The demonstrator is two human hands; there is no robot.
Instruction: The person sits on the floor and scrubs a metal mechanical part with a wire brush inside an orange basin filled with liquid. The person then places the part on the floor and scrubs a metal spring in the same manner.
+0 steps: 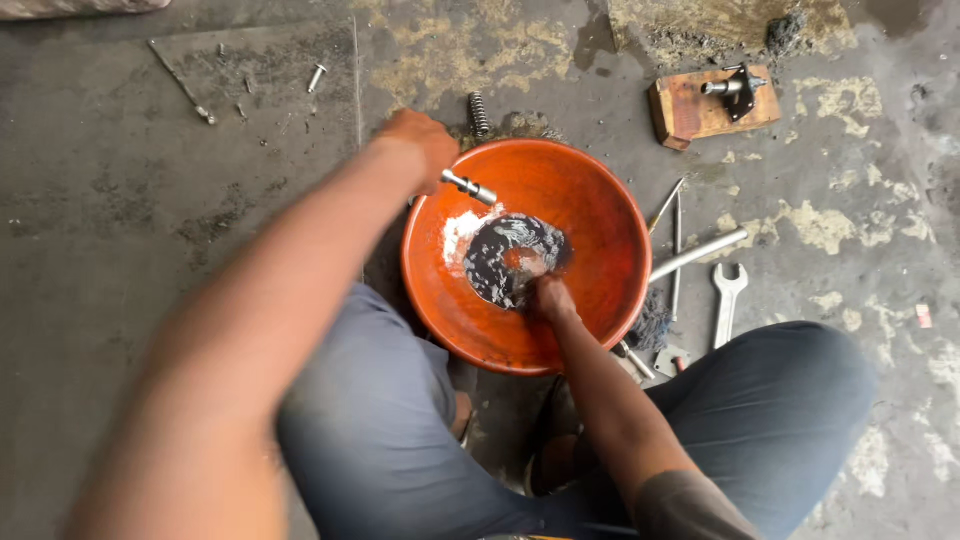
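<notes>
Far left on the floor [120, 220]: thin rod [180, 82], loose bolt [317, 77], small bits scattered near them.

Left hand [420, 145] at the bowl's upper-left rim, fingers clenched around a metal pin [470, 186] that sticks out over the bowl.

Orange bowl [600, 240] sits between the knees, holding dark dirty liquid [505, 255] with white foam [462, 232] at its left edge. A spring [478, 112] lies just behind the bowl.

Right hand [548, 295] is down in the liquid; fingers submerged and blurred, cannot tell if they grip anything.

Right of the bowl: long rods [695, 255], a spanner [727, 300], a wooden block with a metal fitting [712, 105].

Progress, judged: washing looks mid-way. The pin is out of the liquid and looks fairly clean; liquid already black, so some cleaning seems done. Parts on the floor look unwashed.
</notes>
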